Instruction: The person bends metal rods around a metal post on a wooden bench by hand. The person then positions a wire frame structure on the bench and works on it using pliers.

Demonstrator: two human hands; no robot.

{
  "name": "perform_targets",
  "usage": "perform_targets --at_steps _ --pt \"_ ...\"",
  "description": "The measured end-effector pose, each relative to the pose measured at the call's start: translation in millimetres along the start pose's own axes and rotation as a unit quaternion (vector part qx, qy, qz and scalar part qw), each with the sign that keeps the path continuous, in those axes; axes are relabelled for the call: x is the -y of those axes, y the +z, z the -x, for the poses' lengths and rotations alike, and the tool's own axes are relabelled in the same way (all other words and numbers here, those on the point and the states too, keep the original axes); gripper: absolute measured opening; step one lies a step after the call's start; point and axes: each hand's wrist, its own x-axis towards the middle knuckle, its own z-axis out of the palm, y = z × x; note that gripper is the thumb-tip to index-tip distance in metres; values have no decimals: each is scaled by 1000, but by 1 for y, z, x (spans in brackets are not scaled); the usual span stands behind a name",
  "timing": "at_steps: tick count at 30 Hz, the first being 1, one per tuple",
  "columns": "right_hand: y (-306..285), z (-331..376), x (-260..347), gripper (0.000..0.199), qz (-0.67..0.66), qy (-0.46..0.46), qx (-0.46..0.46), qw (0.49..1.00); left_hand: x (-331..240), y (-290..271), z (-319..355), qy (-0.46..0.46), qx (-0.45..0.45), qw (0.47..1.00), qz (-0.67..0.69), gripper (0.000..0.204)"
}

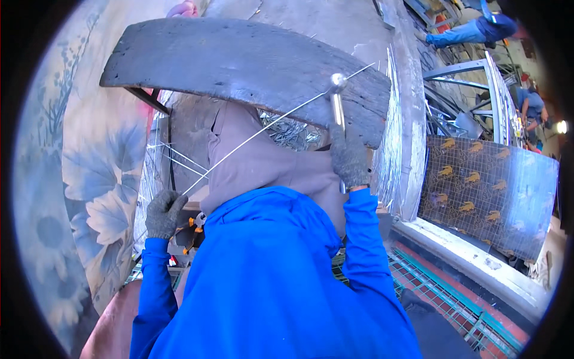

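Your right hand [350, 158], in a grey knit glove, has its fingers wrapped tight around the handle of a metal hammer [338, 102], whose head sits over the near edge of the dark, worn wooden plank [239, 60]. Your left hand [162, 212], gloved the same, pinches the lower end of a thin steel wire [263, 128]. The wire runs up across your brown apron to the hammer head at the plank's right end. Orange-handled pliers [192, 230] lie just beside your left hand.
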Motion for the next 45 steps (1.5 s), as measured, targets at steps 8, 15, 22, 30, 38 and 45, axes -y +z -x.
perform_targets --at_steps 8,15,22,30,38,45 --pt "15 45 44 21 -305 201 -24 930 13 6 -2 -76 71 994 37 27" --pt "1 35 27 50 -37 20 -54 998 18 5 -10 -122 123 977 120 27" --pt "5 -5 30 41 -171 203 -60 962 17 4 -8 -123 129 978 107 28" --pt "-5 -20 23 40 -56 54 -109 991 15 1 -9 -132 131 979 86 28" --pt "4 -26 3 49 -73 29 -105 991 6 -6 -12 -141 140 971 130 33" --pt "18 15 6 46 -168 101 -41 980 22 -8 -3 -119 135 974 136 33"
